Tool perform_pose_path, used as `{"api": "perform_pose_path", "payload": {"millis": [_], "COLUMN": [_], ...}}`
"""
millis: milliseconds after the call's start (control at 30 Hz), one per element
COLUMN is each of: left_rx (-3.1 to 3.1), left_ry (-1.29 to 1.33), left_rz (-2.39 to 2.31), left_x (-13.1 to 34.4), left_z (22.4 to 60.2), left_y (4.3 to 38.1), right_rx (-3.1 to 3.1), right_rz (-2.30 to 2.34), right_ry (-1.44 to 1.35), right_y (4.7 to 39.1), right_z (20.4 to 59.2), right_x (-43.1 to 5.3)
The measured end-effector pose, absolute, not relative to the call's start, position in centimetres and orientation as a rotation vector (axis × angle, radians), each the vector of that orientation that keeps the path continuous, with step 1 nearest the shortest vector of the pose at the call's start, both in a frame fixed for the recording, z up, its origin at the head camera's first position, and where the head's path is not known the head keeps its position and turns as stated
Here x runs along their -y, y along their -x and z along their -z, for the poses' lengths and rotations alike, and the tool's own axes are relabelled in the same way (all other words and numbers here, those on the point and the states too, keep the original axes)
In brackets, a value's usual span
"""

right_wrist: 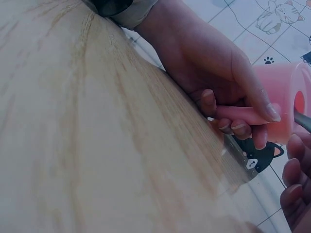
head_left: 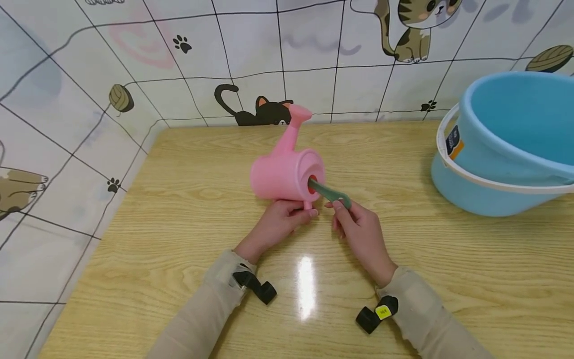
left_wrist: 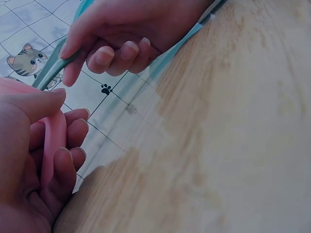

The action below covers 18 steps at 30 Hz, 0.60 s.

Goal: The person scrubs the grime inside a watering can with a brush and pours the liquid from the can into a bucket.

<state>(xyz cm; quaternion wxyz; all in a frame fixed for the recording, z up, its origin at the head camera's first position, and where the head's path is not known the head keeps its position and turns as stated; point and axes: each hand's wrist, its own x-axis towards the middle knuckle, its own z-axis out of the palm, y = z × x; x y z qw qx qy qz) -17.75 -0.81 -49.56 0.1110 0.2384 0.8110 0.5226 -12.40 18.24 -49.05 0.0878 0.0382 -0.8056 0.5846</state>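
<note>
A pink watering can (head_left: 278, 177) lies tipped on its side in the head view, spout up and open end facing right. My left hand (head_left: 282, 219) grips its pink handle (right_wrist: 238, 114), with fingers curled round it in both wrist views. With thumb and fingers, my right hand (head_left: 360, 234) pinches the end of a green handle (head_left: 329, 192). This handle runs into the can's opening, where a red part (head_left: 312, 190) shows round it. The far end of the green-handled thing is hidden inside the can.
A big light blue bucket (head_left: 498, 202) with a white carrying handle (head_left: 489, 183) stands on the right of the wooden table (head_left: 179, 219). Tiled-pattern walls (head_left: 251, 45) with cartoon cats border the table at the back and left.
</note>
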Motion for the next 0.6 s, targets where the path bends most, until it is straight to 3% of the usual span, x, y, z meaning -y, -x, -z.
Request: {"api": "perform_pose_path", "payload": {"millis": [333,600], "left_rx": [-2.391,-2.37], "left_ry": [-0.674,-0.67], "left_rz": [-1.516,-1.534], "left_x": [0.9,0.9], "left_z": [49.4,49.4], "left_y": [17.6,17.6], "right_rx": [2.324,2.326], "right_rz": [-1.782,-1.743], "right_ry": [-0.177,-0.141], "right_y": [11.3,12.1], "right_z": [46.8,48.7], "right_x": [-17.6,-18.1]}}
